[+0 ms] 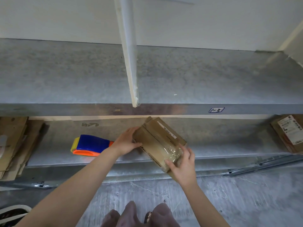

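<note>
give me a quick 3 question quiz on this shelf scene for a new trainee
1. What lies on the lower shelf just beyond the left hand?
A. scissors
B. a blue, orange and yellow tape dispenser
C. a marker

2. True or false: only one hand holds the taped cardboard box.

3. Fill in: the stack of flattened cardboard lies at the shelf's ____ end.

Key
1. B
2. False: the left hand and the right hand both grip it.
3. left
</note>
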The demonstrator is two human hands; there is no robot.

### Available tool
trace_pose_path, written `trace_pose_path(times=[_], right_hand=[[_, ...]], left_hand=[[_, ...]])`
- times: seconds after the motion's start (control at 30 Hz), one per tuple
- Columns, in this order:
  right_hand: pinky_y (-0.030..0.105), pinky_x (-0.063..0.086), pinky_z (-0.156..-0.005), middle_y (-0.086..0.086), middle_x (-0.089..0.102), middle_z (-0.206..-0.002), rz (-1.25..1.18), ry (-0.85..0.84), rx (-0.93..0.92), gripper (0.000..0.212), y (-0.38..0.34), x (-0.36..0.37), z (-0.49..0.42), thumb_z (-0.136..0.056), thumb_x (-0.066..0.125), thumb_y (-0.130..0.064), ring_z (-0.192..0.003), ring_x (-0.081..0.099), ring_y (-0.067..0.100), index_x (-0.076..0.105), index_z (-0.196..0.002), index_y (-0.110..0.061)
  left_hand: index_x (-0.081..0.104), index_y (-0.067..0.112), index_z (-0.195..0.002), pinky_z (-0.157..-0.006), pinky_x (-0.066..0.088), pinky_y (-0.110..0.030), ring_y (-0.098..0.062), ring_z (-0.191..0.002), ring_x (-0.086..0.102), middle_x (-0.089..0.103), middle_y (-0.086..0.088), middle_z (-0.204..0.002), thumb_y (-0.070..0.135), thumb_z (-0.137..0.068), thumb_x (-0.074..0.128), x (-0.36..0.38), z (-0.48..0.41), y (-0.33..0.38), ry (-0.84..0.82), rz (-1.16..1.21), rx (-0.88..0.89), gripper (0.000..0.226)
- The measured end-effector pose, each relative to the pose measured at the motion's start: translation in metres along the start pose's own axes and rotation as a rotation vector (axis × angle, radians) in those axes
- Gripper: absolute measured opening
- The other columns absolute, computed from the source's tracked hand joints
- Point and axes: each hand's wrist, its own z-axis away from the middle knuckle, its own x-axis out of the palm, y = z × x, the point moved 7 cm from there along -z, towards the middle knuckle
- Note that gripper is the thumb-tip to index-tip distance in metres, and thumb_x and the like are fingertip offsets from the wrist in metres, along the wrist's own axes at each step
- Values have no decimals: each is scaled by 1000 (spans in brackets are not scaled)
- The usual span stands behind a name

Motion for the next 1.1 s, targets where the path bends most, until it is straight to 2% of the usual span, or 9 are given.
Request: trace_pose_path(times=[0.13, 0.23, 0.33, 0.4, 0.5, 0.67, 0.8, 0.97, 1.1], right_hand=[[14, 41, -89, -2, 44, -138, -82, 47, 35, 56, -4, -8, 6, -83, 76, -24, -111, 50, 6, 45, -130, -30], [36, 37, -110, -1, 36, -150, -33, -2, -56, 63, -17, -8, -7, -80, 76, -18, -138, 36, 18, 47, -134, -30], [42, 25, -118, 8, 22, -156, 112, -67, -102, 55, -21, -5, -32, -82, 74, -18, -145, 21, 27, 55, -132, -31], [41, 22, -117, 9, 21, -154, 240, -126, -74, 49, -22, -1, -45, -89, 67, -29, -141, 23, 34, 53, -135, -38], [43, 30, -111, 13, 27, -149, 335, -78, -28, 51, -22, 1, -50, -92, 61, -39, -131, 31, 38, 46, -141, -35], [34, 44, -94, 18, 34, -139, 112, 91, 37, 56, -23, 4, -27, -89, 68, -28, -111, 54, 34, 45, -140, -18], [39, 47, -94, 13, 28, -144, -61, 149, 191, 74, -9, 6, -5, -79, 79, -32, -113, 53, 31, 37, -139, -18], [23, 46, -91, -5, 52, -128, -163, -184, 49, 44, -24, 41, 12, -81, 77, -29, -109, 58, 13, 57, -120, -30], [30, 35, -110, -9, 40, -147, -84, -313, -50, 77, -24, 51, 16, -73, 82, -42, -137, 35, 10, 44, -139, -35]], left_hand=[[36, 30, -144, -98, 42, -31, -18, -114, 49, 43, 0, -131, 36, -82, 73, 7, 23, 6, 107, 102, 12, 72], [43, 27, -134, -78, 48, -27, -14, -93, 58, 58, 2, -107, 44, -83, 70, 4, 50, -5, 263, 181, -63, 60], [41, 20, -131, -69, 55, -28, -11, -76, 64, 62, 0, -87, 37, -85, 70, 14, 72, -21, 263, 247, -152, 57], [31, 19, -140, -73, 58, -31, -18, -81, 67, 62, -7, -100, 29, -84, 73, 18, 73, -26, 216, 307, -173, 70], [19, 26, -149, -99, 43, -34, -27, -120, 50, 40, -12, -139, 30, -76, 80, 2, 57, -19, 185, 84, -97, 96], [10, 40, -150, -117, 20, -38, -22, -147, 7, -6, 12, -160, 38, -72, 82, 1, 24, -10, -172, -160, 24, 106], [20, 36, -149, -112, 28, -32, -22, -139, 27, 13, 5, -154, 53, -64, 82, 2, 31, -15, -70, -162, 26, 107], [24, 38, -147, -111, 33, -40, -27, -129, 32, 26, -7, -139, 73, -59, 71, 40, 68, -13, 187, -27, 0, 105], [23, 49, -146, -107, 38, -43, -26, -128, 30, 22, -4, -141, 56, -85, 60, 61, 86, -5, 174, -230, 26, 72]])
